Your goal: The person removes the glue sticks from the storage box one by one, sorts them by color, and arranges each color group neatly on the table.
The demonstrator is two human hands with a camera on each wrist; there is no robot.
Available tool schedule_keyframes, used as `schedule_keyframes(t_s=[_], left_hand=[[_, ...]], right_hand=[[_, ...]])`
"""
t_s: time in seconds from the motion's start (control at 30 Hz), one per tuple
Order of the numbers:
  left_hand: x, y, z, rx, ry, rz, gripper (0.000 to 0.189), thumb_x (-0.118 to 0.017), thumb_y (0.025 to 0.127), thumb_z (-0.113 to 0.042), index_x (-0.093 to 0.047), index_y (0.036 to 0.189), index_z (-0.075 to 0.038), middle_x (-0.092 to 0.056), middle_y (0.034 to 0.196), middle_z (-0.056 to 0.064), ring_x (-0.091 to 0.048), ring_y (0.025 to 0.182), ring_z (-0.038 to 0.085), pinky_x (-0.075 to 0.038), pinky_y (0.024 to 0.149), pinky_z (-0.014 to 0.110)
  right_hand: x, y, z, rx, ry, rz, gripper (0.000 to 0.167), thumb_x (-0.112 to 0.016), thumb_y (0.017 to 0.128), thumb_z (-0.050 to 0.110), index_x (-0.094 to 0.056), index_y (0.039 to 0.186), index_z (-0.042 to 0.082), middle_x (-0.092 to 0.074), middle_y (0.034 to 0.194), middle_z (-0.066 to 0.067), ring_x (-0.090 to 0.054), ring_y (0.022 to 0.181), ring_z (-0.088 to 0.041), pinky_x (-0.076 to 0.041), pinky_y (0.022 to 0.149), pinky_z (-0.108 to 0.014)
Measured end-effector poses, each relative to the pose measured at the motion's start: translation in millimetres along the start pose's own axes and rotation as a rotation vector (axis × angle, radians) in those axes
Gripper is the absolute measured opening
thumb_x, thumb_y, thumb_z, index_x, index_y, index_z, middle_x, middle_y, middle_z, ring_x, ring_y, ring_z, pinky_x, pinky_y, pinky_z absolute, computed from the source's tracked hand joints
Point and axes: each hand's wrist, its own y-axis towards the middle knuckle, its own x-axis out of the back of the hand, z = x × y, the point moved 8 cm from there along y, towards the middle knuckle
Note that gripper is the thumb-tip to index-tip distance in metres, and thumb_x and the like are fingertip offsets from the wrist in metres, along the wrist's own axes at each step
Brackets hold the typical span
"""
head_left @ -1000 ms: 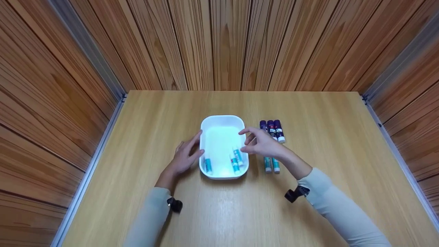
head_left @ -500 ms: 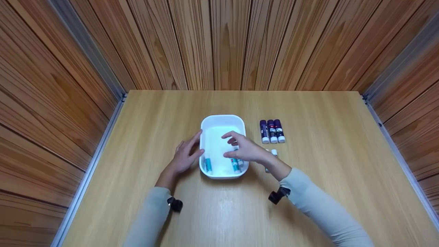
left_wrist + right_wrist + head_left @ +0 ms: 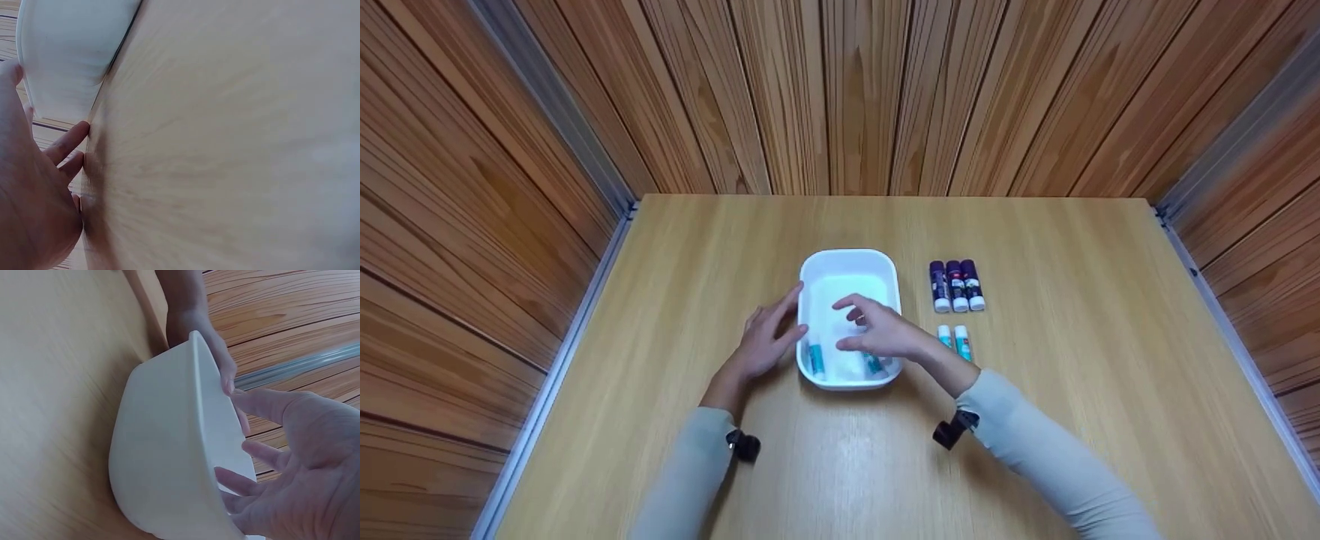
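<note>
A white plastic tray stands on the table, deep-walled in the right wrist view. My left hand rests against its left side, thumb and fingertips at the rim; in the left wrist view the other fingers reach down to the tabletop. My right hand hovers over the tray's right half with parted, bent fingers and nothing between them. Inside lie small teal-and-white tubes like glue sticks: one at the left wall, another partly under my right hand, which hides more of that corner.
Right of the tray, three dark purple tubes with white ends lie side by side. Nearer me are two teal tubes, partly covered by my right forearm. Wood-panelled walls enclose the table at the back and both sides.
My right hand has moved left from the tray's right rim to over its inside, covering some of the teal tubes there. My left hand and the tray have stayed in place.
</note>
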Motion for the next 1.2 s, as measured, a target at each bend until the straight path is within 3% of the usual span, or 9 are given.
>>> schedule_keyframes(t_s=[0.2,0.33,0.57,0.83,1.0,1.2], left_hand=[[1.9,-0.7,-0.7,-0.003,0.001,-0.003,0.077,-0.06,0.115,-0.045,-0.021,0.181,-0.042,-0.041,0.185,0.0,-0.028,0.177,0.03,0.002,0.144,0.068],[2.3,-0.3,-1.7,-0.01,-0.003,-0.002,0.076,-0.06,0.115,-0.045,-0.022,0.181,-0.041,-0.043,0.183,0.0,-0.029,0.177,0.03,0.002,0.143,0.069],[1.0,0.3,-2.2,-0.012,-0.008,-0.003,0.077,-0.06,0.115,-0.044,-0.021,0.181,-0.039,-0.04,0.185,0.003,-0.027,0.177,0.034,0.005,0.142,0.073],[-1.0,-0.3,-0.3,0.009,0.002,0.004,0.078,-0.06,0.114,-0.05,-0.02,0.181,-0.044,-0.037,0.187,0.0,-0.026,0.178,0.031,0.004,0.144,0.069],[-1.2,-0.7,0.4,0.011,0.003,0.003,0.079,-0.061,0.113,-0.051,-0.018,0.18,-0.046,-0.038,0.186,-0.002,-0.028,0.177,0.03,0.004,0.144,0.067],[-1.0,-1.6,1.0,0.01,0.0,-0.006,0.079,-0.061,0.114,-0.051,-0.018,0.18,-0.046,-0.039,0.185,-0.004,-0.029,0.177,0.029,0.004,0.145,0.066]], right_hand=[[6.9,2.2,0.5,0.017,0.025,-0.03,0.06,-0.074,0.109,0.024,-0.051,0.163,0.01,-0.055,0.161,-0.024,-0.054,0.151,-0.043,-0.048,0.127,-0.063],[6.0,4.0,-2.1,0.01,0.006,-0.001,0.058,-0.072,0.11,0.02,-0.051,0.163,0.01,-0.055,0.161,-0.025,-0.054,0.152,-0.045,-0.049,0.126,-0.063],[-1.7,6.6,0.7,0.027,-0.1,0.167,0.063,-0.071,0.108,0.007,-0.051,0.167,0.015,-0.056,0.163,-0.028,-0.057,0.152,-0.05,-0.049,0.127,-0.067],[-9.4,5.5,-2.3,-0.039,-0.199,0.366,0.065,-0.069,0.109,0.007,-0.055,0.167,0.032,-0.058,0.163,-0.022,-0.056,0.153,-0.043,-0.049,0.127,-0.065],[-12.8,4.6,-3.8,-0.063,-0.214,0.451,0.066,-0.067,0.111,0.008,-0.052,0.168,0.037,-0.056,0.164,-0.019,-0.058,0.15,-0.039,-0.059,0.116,-0.054],[-14.7,7.1,-5.2,-0.075,-0.219,0.496,0.067,-0.067,0.11,0.007,-0.053,0.168,0.039,-0.055,0.163,-0.018,-0.061,0.141,-0.035,-0.065,0.103,-0.043]])
